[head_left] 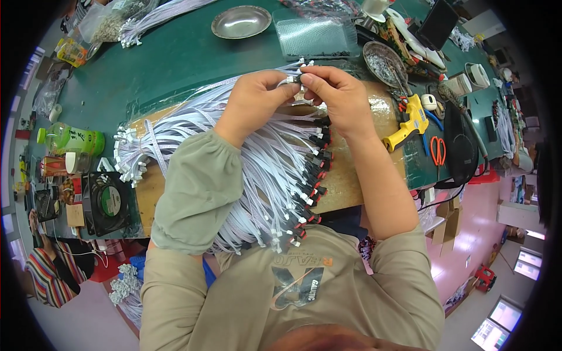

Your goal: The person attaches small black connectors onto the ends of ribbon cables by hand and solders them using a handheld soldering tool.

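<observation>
My left hand and my right hand meet at the far side of a big bundle of white cables. Both are closed, thumbs against forefingers, on a small black connector at the end of a white cable. Some of that connector is covered by my fingertips. Below my hands the cables fan out across a tan board, with black and red connectors along their right ends. White plugs cluster at their left ends. A grey-green sleeve cover wraps my left forearm.
A yellow glue gun and orange-handled scissors lie to the right. Beyond my hands stand a metal dish and a clear plastic tray. A green bottle and a black fan are at left.
</observation>
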The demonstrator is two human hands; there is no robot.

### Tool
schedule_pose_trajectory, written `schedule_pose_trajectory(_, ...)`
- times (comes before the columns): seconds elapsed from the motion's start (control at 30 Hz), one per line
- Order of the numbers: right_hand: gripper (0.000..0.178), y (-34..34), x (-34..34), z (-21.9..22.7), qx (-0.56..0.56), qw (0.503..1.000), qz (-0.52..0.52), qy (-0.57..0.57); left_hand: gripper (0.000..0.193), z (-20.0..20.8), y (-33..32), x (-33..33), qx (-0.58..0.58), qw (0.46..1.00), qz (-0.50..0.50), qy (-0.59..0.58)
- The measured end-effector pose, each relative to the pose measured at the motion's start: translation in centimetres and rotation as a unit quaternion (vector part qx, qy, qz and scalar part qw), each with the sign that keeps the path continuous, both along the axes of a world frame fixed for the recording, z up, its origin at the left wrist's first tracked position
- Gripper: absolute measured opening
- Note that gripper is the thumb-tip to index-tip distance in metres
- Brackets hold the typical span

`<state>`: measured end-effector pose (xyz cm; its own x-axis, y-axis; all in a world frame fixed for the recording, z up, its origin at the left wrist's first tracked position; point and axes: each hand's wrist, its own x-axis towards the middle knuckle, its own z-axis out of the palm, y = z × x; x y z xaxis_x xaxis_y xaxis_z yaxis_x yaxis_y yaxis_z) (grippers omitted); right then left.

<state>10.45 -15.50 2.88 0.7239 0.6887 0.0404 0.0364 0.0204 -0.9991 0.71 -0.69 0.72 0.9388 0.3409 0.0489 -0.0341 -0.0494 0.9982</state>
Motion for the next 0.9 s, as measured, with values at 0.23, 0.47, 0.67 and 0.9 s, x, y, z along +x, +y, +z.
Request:
schedule_pose_trajectory(0.23, 0.023, 0.0, 0.0, -0.6, 0.024, 0.999, -0.028, -0.002, 0.020, 0.3, -0.6, 0.1, -0.020, 0.999, 0.003, -0.032)
schedule_pose_trajectory(0.47, 0.023, 0.0, 0.1, -0.8, 0.031, 0.999, -0.031, -0.010, 0.017, 0.4, -0.2, 0.0, -0.048, 0.997, 0.042, -0.039)
schedule_pose_trajectory(0.67, 0.021, -0.1, 0.1, -0.5, 0.059, 0.997, -0.033, 0.037, 0.018, 0.7, -0.4, -0.2, -0.024, 0.999, 0.039, -0.024)
schedule_pose_trajectory(0.9, 0.022, 0.0, 0.1, -0.4, 0.066, 0.997, -0.031, 0.040, 0.019, 1.4, -0.3, -0.3, -0.012, 0.999, 0.036, -0.013)
